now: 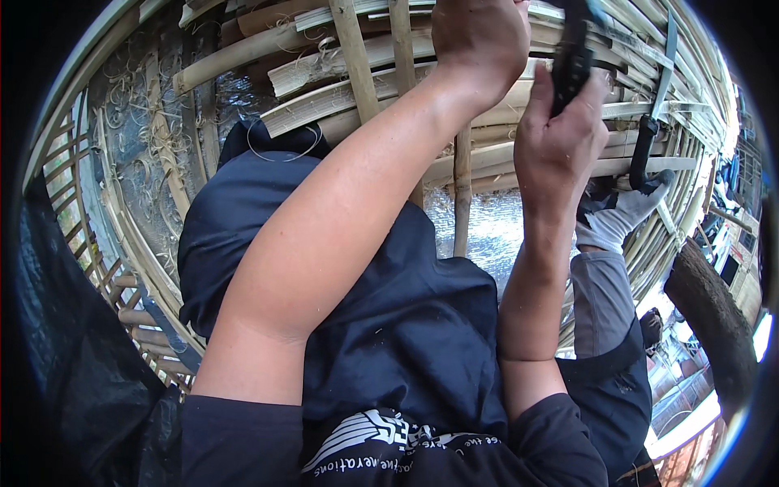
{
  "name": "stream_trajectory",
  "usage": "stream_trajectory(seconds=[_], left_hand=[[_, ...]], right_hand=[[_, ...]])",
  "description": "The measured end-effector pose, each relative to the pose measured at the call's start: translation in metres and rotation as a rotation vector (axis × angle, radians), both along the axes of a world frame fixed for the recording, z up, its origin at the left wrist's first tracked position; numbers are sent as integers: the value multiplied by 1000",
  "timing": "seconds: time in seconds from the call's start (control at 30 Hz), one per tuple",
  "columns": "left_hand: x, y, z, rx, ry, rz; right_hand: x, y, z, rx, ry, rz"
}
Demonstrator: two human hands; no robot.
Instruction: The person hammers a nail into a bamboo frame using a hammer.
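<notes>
My right hand (560,134) is wrapped round the black handle of a tool (574,61). The tool is smeared by motion, and its far end runs out of the top of the picture, so its kind does not show. To its left, at the top edge, my left hand (483,36) is closed with the wrist bent; whatever is in its fingers is hidden. Beneath both hands lie split bamboo pieces (316,101) and long bamboo strips (487,158). A large knife (667,65) with a curved black handle (643,150) rests on the strips to the right.
Curly bamboo shavings (154,122) litter the left side. Thin wooden poles (355,57) cross the bamboo. My lap is covered by dark cloth (398,316). A foot in a grey sock (613,223) rests at the right, near a thick dark log (710,308). Black sheeting (81,349) hangs at the left.
</notes>
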State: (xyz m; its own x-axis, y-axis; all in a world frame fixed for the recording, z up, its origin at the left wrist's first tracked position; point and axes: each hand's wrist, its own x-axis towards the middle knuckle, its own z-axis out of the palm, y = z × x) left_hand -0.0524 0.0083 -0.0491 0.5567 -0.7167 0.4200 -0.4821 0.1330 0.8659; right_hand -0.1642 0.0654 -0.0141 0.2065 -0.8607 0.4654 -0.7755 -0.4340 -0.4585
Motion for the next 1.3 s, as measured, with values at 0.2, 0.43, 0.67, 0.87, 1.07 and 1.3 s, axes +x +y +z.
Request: stream_trajectory(seconds=[0.2,0.43,0.67,0.87,1.07,1.3], left_hand=[[2,2,0,-71,-67,36],[4,-4,2,-114,-54,43],[2,-4,1,-166,-119,83],[-1,-2,0,4,8,7],[5,-4,-1,-28,-4,18],[4,3,-4,-45,4,29]], right_hand=[[6,5,-2,-273,-137,2],[5,-4,-3,-148,-241,-30],[6,-4,12,-31,-109,-53],[3,8,4,-222,-185,-41],[-7,2,0,-114,0,24],[10,11,21,52,-77,-58]])
